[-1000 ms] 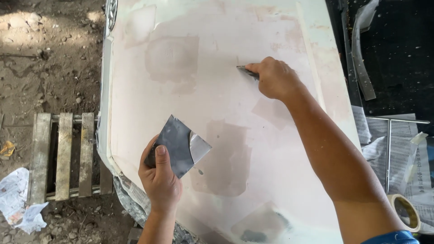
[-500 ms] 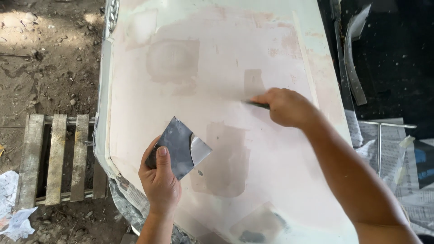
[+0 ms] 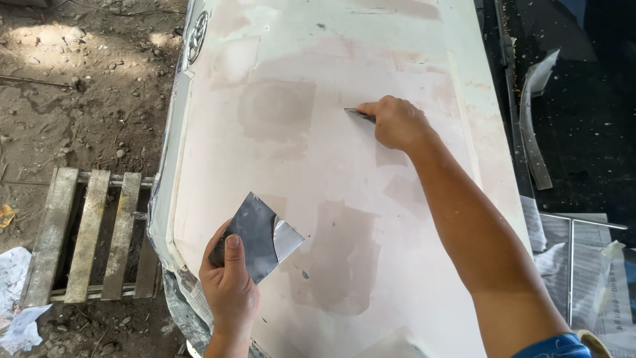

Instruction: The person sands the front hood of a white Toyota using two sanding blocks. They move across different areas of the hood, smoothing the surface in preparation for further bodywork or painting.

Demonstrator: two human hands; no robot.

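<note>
Head view looks down on a pale car hood (image 3: 371, 219) patched with grey and pink filler, and we see both of our bare hands at work on it. Our right hand (image 3: 396, 123) reaches across to the upper middle of the panel, its fingers clamped on a small dark spreader blade (image 3: 358, 114) whose edge touches the surface. Our left hand (image 3: 228, 282) hovers over the hood's near left edge, fingers and thumb closed on a square metal mixing plate (image 3: 255, 235) smeared with grey filler, tilted with one shiny corner showing.

To the left, a wooden pallet (image 3: 86, 235) lies on the dirt ground beside crumpled paper (image 3: 16, 298). On the right, sheets of newspaper (image 3: 589, 278) lie beside the dark bodywork.

We judge that the blade could gouge or ridge the soft filler if it is pressed at too steep an angle. The tilted plate could also drip filler onto the smoothed surface below it.

Compared with half a second ago, our right hand has moved up the panel, away from us, carrying the blade above the small grey patch it was then working just below. Our left hand and its plate have stayed in nearly the same spot.
</note>
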